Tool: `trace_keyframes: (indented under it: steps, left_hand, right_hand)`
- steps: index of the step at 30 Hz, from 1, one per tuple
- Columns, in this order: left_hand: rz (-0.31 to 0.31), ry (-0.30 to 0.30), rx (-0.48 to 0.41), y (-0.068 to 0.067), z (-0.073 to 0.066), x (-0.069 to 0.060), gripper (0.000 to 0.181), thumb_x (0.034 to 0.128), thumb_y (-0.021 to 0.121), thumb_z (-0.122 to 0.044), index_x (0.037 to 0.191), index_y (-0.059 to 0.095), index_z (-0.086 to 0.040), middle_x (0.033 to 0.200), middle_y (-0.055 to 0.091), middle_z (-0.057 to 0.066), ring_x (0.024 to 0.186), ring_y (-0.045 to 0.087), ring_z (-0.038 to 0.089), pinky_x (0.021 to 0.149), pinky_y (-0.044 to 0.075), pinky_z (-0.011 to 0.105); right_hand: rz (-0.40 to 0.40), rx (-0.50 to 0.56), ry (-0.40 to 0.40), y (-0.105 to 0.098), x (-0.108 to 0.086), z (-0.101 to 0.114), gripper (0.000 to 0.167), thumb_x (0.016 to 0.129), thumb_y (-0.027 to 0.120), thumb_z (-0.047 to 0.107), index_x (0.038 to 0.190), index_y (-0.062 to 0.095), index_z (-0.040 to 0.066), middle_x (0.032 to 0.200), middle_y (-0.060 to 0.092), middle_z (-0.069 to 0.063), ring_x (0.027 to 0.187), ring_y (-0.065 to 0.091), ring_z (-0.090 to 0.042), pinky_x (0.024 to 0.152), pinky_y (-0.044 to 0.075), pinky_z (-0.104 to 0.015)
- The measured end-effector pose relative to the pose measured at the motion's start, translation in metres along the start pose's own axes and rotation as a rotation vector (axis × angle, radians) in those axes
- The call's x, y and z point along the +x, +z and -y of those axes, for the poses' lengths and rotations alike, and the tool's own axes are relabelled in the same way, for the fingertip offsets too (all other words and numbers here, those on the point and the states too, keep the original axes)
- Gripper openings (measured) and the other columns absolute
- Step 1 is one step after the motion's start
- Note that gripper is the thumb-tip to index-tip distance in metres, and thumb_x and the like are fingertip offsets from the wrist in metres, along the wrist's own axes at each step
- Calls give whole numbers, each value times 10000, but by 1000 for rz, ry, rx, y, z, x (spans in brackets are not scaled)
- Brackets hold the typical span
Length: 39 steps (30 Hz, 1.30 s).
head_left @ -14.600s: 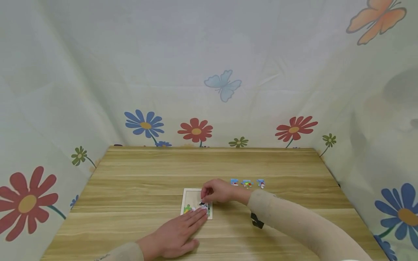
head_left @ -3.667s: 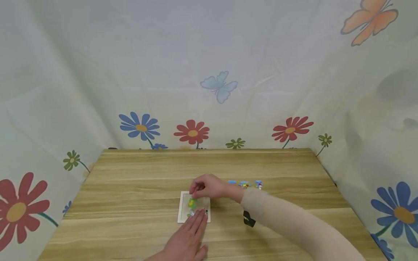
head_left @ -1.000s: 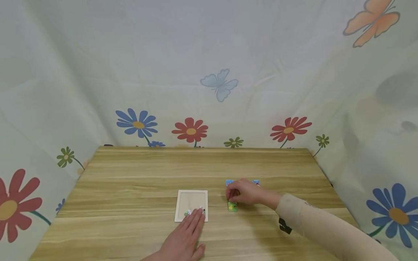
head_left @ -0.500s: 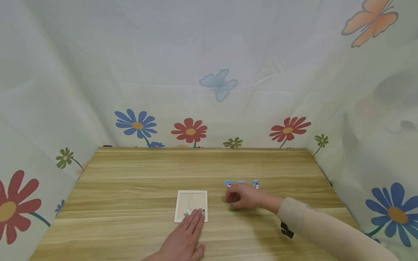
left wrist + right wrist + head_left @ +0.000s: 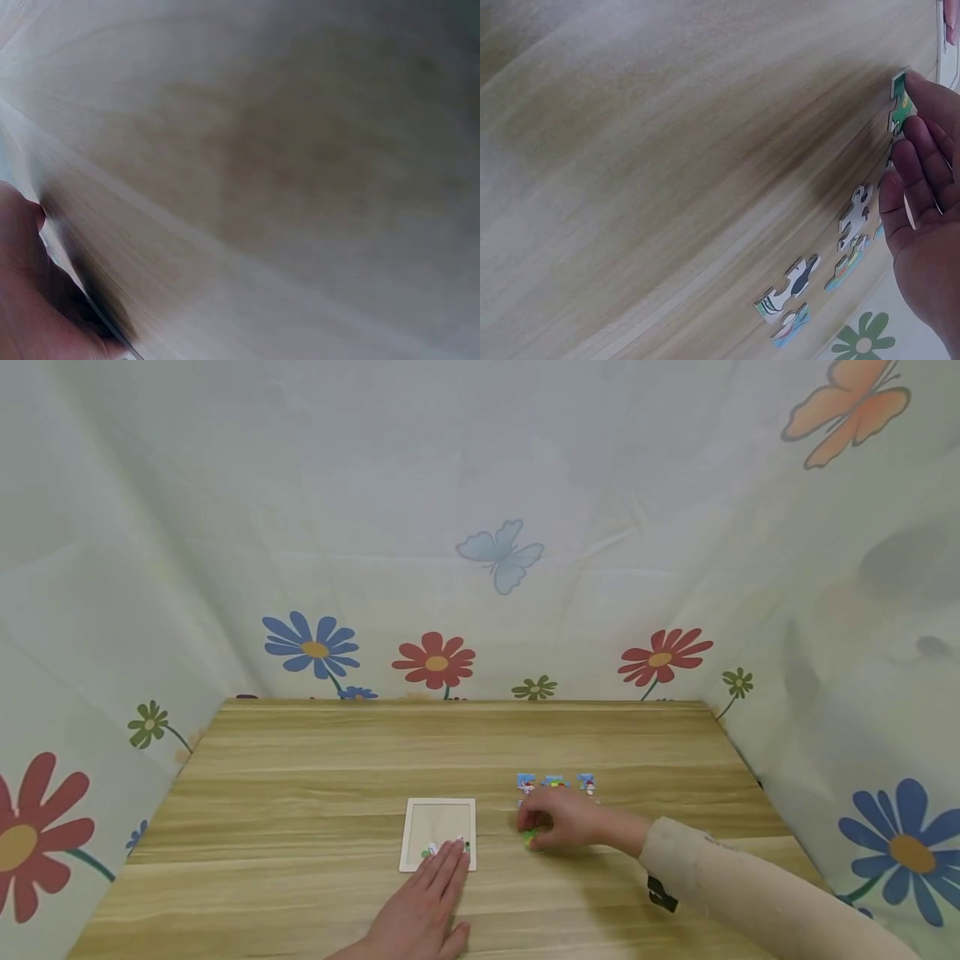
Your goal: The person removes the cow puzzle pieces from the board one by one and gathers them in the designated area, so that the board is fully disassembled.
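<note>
My left hand (image 5: 420,902) lies with straight fingers across the lower part of a white-rimmed puzzle tray (image 5: 406,839). Bits of green and white puzzle pieces (image 5: 427,853) show beside those fingertips; the rest is covered. To the right of the tray, my right hand (image 5: 566,818) pinches a green puzzle piece (image 5: 531,837) down at the table, its thumb on the edge. The right wrist view shows this green piece (image 5: 901,105) at the thumb tip. In the left wrist view, part of the left hand (image 5: 30,292) appears at the lower left.
Behind the right hand are blue-topped puzzle pieces (image 5: 526,782), partly hidden by it. The right wrist view shows a white piece (image 5: 855,214), a black-and-white piece (image 5: 780,292) and blue pieces (image 5: 790,326) on the wooden table (image 5: 337,760). A flowered cloth (image 5: 360,510) stands around it.
Earlier, my right hand was over the tray with a green and yellow piece; it then moved right, to the table. Over the last second it shifted slightly nearer, over the green piece. My left hand stayed.
</note>
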State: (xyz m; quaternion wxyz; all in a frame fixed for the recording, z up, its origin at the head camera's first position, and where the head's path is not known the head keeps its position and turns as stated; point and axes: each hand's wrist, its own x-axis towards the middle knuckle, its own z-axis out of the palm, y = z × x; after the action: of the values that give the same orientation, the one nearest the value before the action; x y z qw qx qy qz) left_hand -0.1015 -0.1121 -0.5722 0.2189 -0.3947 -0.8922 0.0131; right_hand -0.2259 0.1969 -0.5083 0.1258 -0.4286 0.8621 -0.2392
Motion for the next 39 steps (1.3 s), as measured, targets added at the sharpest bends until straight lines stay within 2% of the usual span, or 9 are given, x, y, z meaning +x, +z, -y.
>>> trace_keyframes:
  steps: [4,8,12,18,24,28,32,39]
  left_hand:
    - [21,-2,-3,-4,0,1,750,1014,559,-516,1493,537,60,1584,488,239,1469,482,333,1134,458,373]
    - [41,-7,-21,-7,0,2,739,1019,559,-502,1495,536,63,1583,489,243,1468,484,334,1136,467,387]
    - [81,-17,-63,-12,1,3,732,1035,556,-493,1506,523,66,1591,476,249,1477,473,341,1142,470,405]
    - [143,-40,-135,-21,2,8,723,1057,537,-486,1516,514,72,1595,478,242,1477,474,342,1153,469,421]
    - [181,-69,-183,-29,3,16,677,1076,506,-488,1481,569,52,1554,537,217,1448,513,330,1154,467,447]
    - [181,-78,-188,-32,2,19,676,1078,503,-497,1465,586,51,1531,563,211,1436,527,332,1145,478,456]
    - [165,-80,-187,-33,0,22,682,1076,513,-504,1467,584,51,1531,564,208,1434,529,331,1136,488,461]
    - [97,-50,-141,-26,-11,27,713,1080,485,-545,1453,590,53,1516,571,224,1412,552,330,1120,496,422]
  right_hand:
    - [-4,-16,-8,0,-1,1,232,846,890,111,1022,740,132,998,690,59,936,633,-51,855,552,-220]
    - [-7,18,13,-2,1,2,209,859,876,108,1017,741,129,999,691,57,941,633,-59,861,559,-243]
    - [-28,61,40,-6,6,6,160,889,855,125,1003,744,119,981,696,40,921,645,-129,840,578,-312]
    - [-71,67,40,-14,16,10,133,926,835,140,1020,755,92,930,703,28,858,667,-201,754,581,-310]
    - [-72,76,53,-19,30,17,140,949,803,129,1068,761,71,980,719,39,906,682,-189,803,594,-347]
    - [-49,64,59,-22,41,25,153,964,793,154,1092,761,78,1000,713,49,929,671,-176,829,587,-342]
    - [-43,67,38,-23,49,29,149,969,786,143,1088,759,59,1005,719,38,937,677,-187,871,603,-405]
    - [-25,85,15,-24,63,35,130,988,769,155,1072,754,57,991,710,68,910,631,-64,898,598,-407]
